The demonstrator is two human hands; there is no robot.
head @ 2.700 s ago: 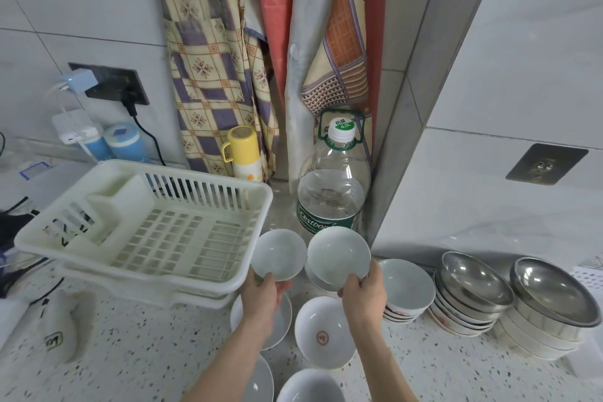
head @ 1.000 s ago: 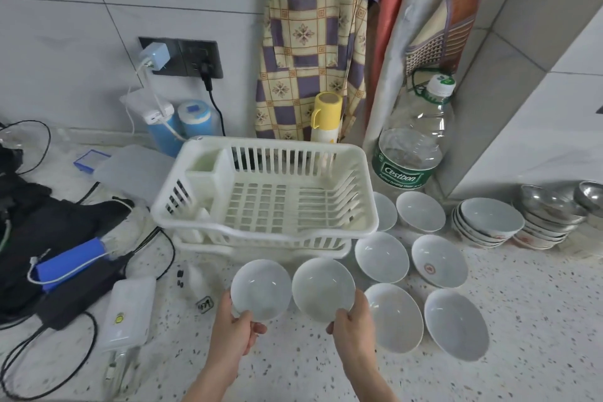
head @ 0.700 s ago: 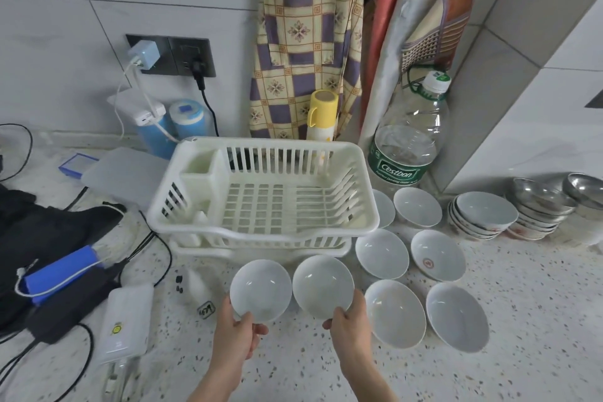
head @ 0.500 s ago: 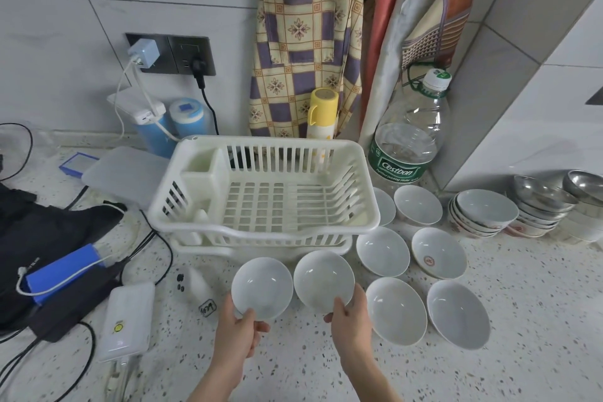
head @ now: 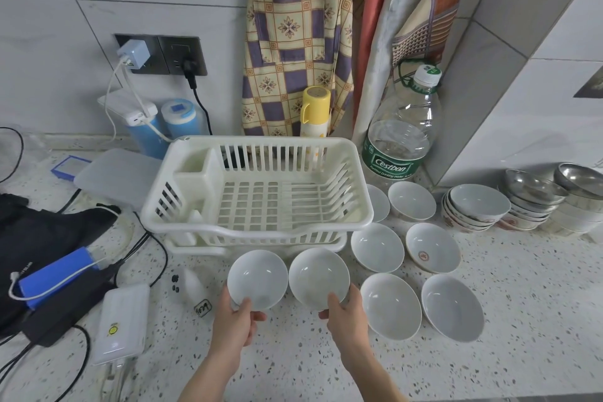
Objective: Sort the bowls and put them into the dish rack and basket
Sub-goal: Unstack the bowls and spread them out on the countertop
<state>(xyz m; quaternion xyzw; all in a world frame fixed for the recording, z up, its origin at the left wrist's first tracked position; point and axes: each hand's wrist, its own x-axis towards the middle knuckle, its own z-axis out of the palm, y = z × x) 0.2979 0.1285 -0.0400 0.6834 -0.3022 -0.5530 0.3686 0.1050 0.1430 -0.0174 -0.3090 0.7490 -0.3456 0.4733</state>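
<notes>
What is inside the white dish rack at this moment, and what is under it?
The dish rack holds no bowls; only its slatted floor and an empty cutlery compartment show. Under it sits a white tray or base, mostly covered by the rack.

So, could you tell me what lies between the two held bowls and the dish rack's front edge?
Only bare speckled counter, in the head view, before the dish rack.

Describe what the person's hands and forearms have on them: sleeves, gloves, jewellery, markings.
Both the left hand and the right hand are bare: no gloves, rings, watch or bracelet show. The forearms are uncovered to the frame's lower edge, with no sleeve in view. No markings are visible.
</notes>
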